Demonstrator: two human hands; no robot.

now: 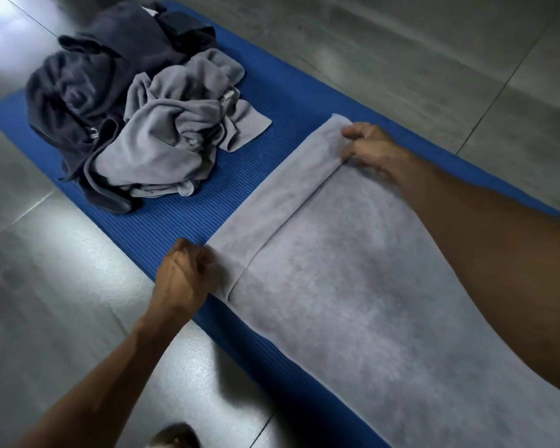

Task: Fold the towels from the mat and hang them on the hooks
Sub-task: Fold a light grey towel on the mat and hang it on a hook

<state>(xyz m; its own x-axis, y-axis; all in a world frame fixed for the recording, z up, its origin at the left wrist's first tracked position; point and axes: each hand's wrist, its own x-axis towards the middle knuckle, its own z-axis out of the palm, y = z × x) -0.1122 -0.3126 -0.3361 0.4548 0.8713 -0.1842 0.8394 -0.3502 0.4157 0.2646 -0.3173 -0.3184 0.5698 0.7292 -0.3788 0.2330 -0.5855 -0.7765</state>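
A light grey towel (353,302) lies spread along the blue mat (288,92). Its far end is turned back over itself in a narrow band. My left hand (185,273) pinches the near corner of that folded band at the mat's left edge. At the far corner my right hand (369,147) grips the same band. A crumpled grey towel (175,137) and a dark navy towel (88,88) sit in a heap at the far end of the mat. No hooks are in view.
Grey glossy floor tiles (401,43) surround the mat on all sides. A foot (172,436) shows at the bottom edge, left of the mat.
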